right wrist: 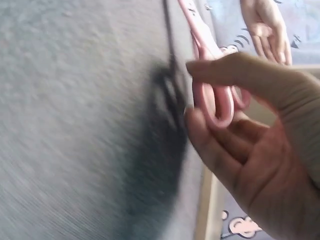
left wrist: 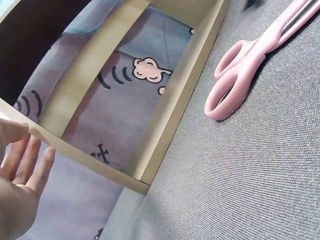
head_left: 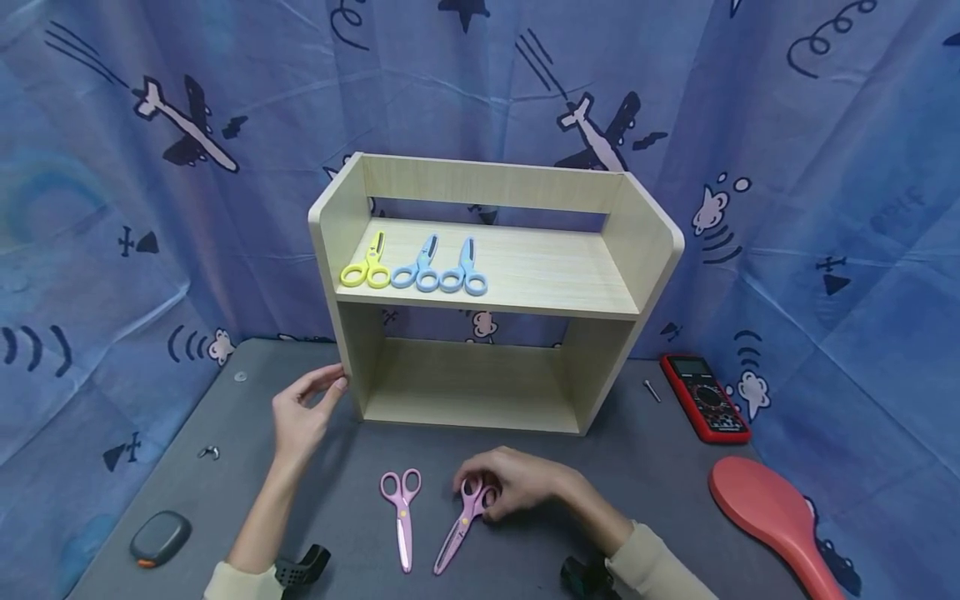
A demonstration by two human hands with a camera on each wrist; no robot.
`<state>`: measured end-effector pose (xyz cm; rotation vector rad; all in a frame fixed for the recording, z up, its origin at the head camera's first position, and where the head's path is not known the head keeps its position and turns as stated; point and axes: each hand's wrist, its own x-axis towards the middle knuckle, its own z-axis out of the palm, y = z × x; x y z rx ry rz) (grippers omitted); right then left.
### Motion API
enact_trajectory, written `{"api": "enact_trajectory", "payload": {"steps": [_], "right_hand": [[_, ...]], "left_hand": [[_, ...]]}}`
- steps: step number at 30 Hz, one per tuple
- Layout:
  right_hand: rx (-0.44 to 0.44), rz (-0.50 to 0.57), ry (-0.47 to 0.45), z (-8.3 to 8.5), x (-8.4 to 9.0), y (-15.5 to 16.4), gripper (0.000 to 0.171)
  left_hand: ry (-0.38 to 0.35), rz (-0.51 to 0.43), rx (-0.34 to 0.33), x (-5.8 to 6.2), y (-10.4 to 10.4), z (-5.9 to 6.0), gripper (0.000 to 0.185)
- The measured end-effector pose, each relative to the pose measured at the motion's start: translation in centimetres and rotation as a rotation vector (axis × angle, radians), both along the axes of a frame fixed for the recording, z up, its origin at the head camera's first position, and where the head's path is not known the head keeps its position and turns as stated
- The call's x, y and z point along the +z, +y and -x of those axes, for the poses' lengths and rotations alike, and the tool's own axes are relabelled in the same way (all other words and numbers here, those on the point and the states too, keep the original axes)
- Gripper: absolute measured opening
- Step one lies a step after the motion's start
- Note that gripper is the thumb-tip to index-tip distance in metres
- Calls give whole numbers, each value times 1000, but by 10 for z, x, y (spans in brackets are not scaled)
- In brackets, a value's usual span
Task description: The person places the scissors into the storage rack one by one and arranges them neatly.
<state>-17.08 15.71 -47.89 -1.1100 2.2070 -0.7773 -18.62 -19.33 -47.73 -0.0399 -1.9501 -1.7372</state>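
The wooden shelf unit (head_left: 495, 283) carries three scissors on its upper board — yellow scissors (head_left: 367, 268) at nine o'clock, two blue scissors (head_left: 442, 271) beside them. The lower bay holds nothing visible. On the grey table (head_left: 660, 483), the right hand (head_left: 517, 483) curls its fingers around the handle loops of the pink scissors (head_left: 461, 521), blades pointing toward seven o'clock; the right wrist view shows the thumb over a loop. A second pink pair (head_left: 401, 508) lies just beside. The left hand (head_left: 303, 412), fingers straight, touches the shelf's left wall — plainer in the left wrist view.
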Motion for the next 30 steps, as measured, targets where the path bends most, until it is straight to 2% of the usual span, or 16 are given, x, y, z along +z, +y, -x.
{"api": "enact_trajectory", "payload": {"steps": [9,15,22,27,30], "right_hand": [[123,37,-199,8,20,18,52],[159,27,-341,7,28,26,58],[159,106,-397,-1,44,35,58],[108,224,-402,-11,73,44,56],[69,293,-338,-16,94,50,57]], "left_hand": [[-6,-9,6,-2,-1,2,20],[-13,-9,5,-3,-1,1,20],[-15,-13,0,-2,0,1,20],[-14,-11,2,-2,0,1,21],[-9,-10,4,-2,0,1,21]]}}
